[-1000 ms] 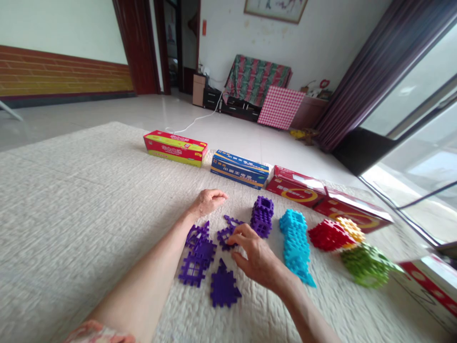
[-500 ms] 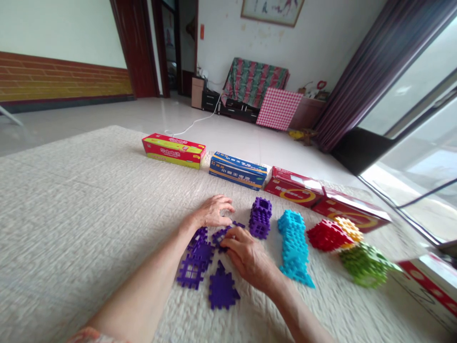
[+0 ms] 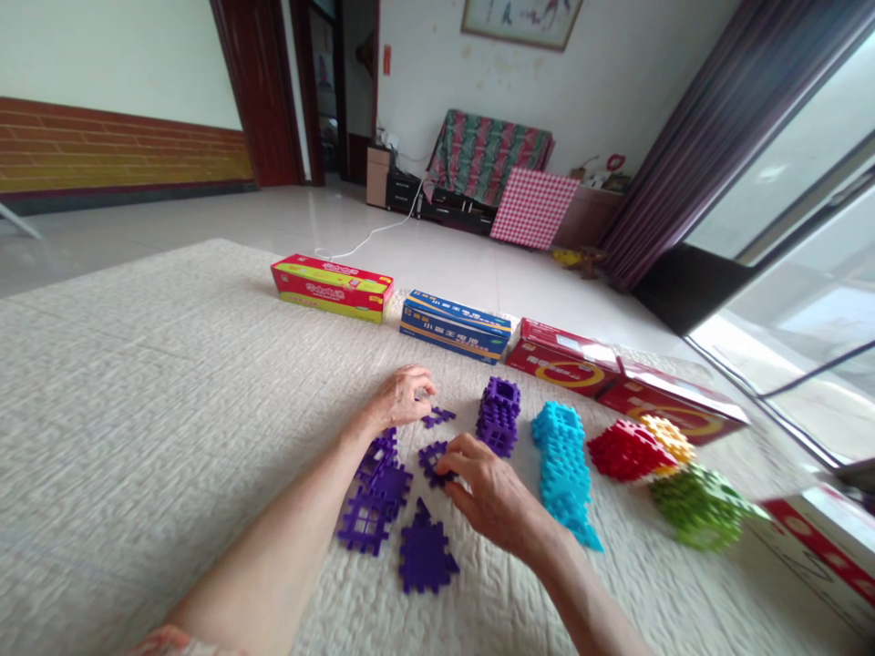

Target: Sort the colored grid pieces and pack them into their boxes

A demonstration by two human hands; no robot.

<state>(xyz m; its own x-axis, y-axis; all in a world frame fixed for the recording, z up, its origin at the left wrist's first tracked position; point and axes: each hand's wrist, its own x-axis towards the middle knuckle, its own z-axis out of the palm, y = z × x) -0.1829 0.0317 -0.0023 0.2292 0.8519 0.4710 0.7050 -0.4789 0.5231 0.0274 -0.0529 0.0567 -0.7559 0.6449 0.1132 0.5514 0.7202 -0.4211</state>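
Observation:
My right hand (image 3: pixel 478 478) has its thumb and fingers on a purple window-like piece (image 3: pixel 432 462). Just beyond it, my left hand (image 3: pixel 403 396) is curled at the edge of a small purple piece (image 3: pixel 438 416); what its fingertips hold, if anything, is hidden. Several flat purple pieces (image 3: pixel 389 487) overlap below my left wrist. Nearer to me lies a solid purple piece (image 3: pixel 425 556) with a pointed end. A stacked purple block (image 3: pixel 499 416) stands to the right of the hands, and a long light-blue block construction (image 3: pixel 564 474) lies beyond my right hand.
Red (image 3: pixel 625 450), yellow (image 3: pixel 668 439) and green (image 3: pixel 704 508) block shapes lie at the right. Across the back of the quilted surface (image 3: pixel 170 364) stand a red-yellow box (image 3: pixel 333 289), a blue box (image 3: pixel 455 328) and two dark red boxes (image 3: pixel 564 357). Another box is at the right edge.
My left hand has shifted slightly left and its fingers have curled in. My right hand has moved a little right with the window-like piece, which now lies apart from the small piece.

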